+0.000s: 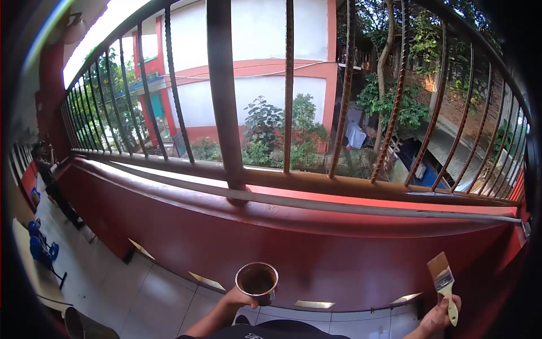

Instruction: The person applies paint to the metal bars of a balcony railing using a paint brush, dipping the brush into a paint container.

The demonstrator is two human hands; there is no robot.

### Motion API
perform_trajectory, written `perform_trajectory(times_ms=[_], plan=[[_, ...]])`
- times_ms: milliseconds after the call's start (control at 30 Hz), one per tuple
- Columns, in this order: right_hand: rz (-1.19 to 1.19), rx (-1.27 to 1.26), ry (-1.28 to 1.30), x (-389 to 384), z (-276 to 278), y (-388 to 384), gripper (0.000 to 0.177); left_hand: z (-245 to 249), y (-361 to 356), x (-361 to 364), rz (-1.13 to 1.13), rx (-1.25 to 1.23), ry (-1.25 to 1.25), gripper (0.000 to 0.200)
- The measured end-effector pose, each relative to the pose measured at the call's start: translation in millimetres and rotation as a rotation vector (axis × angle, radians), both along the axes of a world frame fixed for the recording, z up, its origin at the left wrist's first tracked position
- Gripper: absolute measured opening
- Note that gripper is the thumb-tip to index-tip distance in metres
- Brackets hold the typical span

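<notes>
My left hand (237,298) is wrapped round a cup (270,295) at the bottom middle, in front of the red wall. Dark brown liquid, which looks like paint, shows inside the cup. At the lower right, my right hand (436,317) grips a flat paintbrush (445,282) by its pale handle, bristles pointing up. The bristles look brownish, and the brush stands apart from the wall. Beyond both hands runs the red low wall (339,254), topped by a railing (271,179) with brown bars.
A pale pipe (316,208) runs along the ledge below the railing. On the left, a person (48,175) in dark clothes stands by the wall. Blue objects (42,243) lie near a table edge at left. Floor tiles (152,294) are below; plants and a building stand outside.
</notes>
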State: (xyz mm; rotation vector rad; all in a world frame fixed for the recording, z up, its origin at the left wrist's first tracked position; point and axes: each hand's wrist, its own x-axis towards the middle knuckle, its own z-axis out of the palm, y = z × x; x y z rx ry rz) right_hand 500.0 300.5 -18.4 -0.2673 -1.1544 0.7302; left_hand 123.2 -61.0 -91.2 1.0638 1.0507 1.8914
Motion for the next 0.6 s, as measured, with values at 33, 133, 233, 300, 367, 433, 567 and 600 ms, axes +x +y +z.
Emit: perform_trajectory(times_ms=[33, 133, 233, 300, 367, 433, 567, 600], plan=[[-0.11, 0.041, -0.069, 8.9, -10.0, 1.0, 0.018, 4.3, 2.9, 6.9, 0.005, 0.001, 0.0, 0.104], [-0.274, 0.064, -0.288, 19.2, -0.3, -14.5, 0.026, 19.2, 14.5, 21.0, 0.025, -0.016, 0.017, 0.104], [-0.331, 0.067, -0.557, 50.7, -27.5, 7.4, 0.02, 33.9, 35.1, 32.6, 0.02, 0.014, 0.047, 0.102], [-0.308, 0.067, -0.694, 59.8, -36.2, 10.6, 0.017, 42.2, 46.9, 43.8, -0.006, 0.061, 0.006, 0.1], [-0.364, 0.09, -0.744, 47.0, -18.4, 3.0, 0.017, 43.2, 54.7, 53.8, -0.01, 0.041, -0.001, 0.101], [-0.351, 0.034, -0.784, 46.1, -22.4, 0.8, 0.02, 45.8, 58.8, 61.2, -0.005, 0.016, -0.005, 0.1], [-0.287, -0.039, -0.87, 51.9, -46.2, 3.5, 0.022, 36.5, 63.9, 71.0, 0.02, -0.031, -0.007, 0.099], [-0.262, -0.058, -0.879, 53.3, -51.7, 1.5, 0.022, 35.8, 64.2, 72.8, 0.026, -0.046, 0.009, 0.099]])
